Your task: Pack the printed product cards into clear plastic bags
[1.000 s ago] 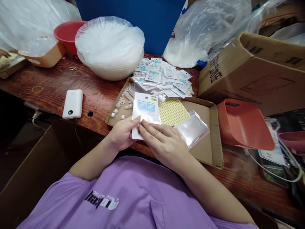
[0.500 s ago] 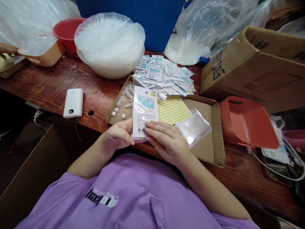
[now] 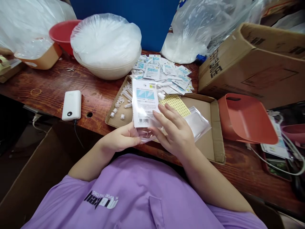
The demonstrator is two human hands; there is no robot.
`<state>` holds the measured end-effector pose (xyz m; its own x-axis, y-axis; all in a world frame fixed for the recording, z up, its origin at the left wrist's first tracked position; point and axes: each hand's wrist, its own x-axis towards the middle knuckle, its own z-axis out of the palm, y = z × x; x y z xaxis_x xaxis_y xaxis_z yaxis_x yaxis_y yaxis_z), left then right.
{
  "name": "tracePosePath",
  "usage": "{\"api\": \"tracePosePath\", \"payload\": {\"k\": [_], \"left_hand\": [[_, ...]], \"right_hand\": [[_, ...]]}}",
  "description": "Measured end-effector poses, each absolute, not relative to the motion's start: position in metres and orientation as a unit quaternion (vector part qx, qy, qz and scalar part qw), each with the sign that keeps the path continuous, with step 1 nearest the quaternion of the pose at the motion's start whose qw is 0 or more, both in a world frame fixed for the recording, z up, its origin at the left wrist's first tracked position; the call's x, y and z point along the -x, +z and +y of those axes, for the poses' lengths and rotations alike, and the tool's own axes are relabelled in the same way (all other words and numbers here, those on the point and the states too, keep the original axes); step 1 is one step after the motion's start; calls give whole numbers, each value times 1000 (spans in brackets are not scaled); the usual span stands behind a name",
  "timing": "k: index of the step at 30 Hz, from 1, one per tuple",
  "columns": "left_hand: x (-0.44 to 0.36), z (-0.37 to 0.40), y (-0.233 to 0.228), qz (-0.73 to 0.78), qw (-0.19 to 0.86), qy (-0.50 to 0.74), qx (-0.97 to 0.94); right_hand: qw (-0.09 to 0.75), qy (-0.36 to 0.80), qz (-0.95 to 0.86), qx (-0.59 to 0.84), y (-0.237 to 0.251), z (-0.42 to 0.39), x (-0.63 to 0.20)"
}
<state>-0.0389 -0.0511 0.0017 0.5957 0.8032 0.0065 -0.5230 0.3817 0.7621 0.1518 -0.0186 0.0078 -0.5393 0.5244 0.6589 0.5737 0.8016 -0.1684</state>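
1. Left hand (image 3: 120, 140) pinches the packet (image 3: 144, 105) at its lower edge; fingertips hidden behind it.
2. Right hand (image 3: 176, 133) spread open against the packet's right side.
3. Packet print illegible; tray (image 3: 209, 146) beneath both hands.

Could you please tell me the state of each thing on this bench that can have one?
Printed card: upright, held at its lower end.
Left hand: pinching the card's bottom edge.
Right hand: fingers spread, touching the card's right side.
Flat cardboard tray: open.
Clear bags: lying in the tray.
Power bank: flat, cable plugged in.
Large bowl: covered with plastic.
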Motion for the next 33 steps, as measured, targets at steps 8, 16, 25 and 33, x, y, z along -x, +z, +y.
{"api": "tracePosePath", "payload": {"k": [8, 16, 25, 33], "left_hand": [[28, -19, 12, 220, 794, 412, -388], [46, 15, 4, 463, 545, 489, -500], [45, -6, -22, 704, 146, 145, -680], [44, 3, -29, 663, 158, 132, -719]], "right_hand": [[248, -79, -936, 235, 10, 20, -155], [243, -107, -887, 379, 25, 122, -146], [57, 37, -961, 268, -5, 57, -143], [-48, 54, -959, 273, -21, 34, -147]]}}
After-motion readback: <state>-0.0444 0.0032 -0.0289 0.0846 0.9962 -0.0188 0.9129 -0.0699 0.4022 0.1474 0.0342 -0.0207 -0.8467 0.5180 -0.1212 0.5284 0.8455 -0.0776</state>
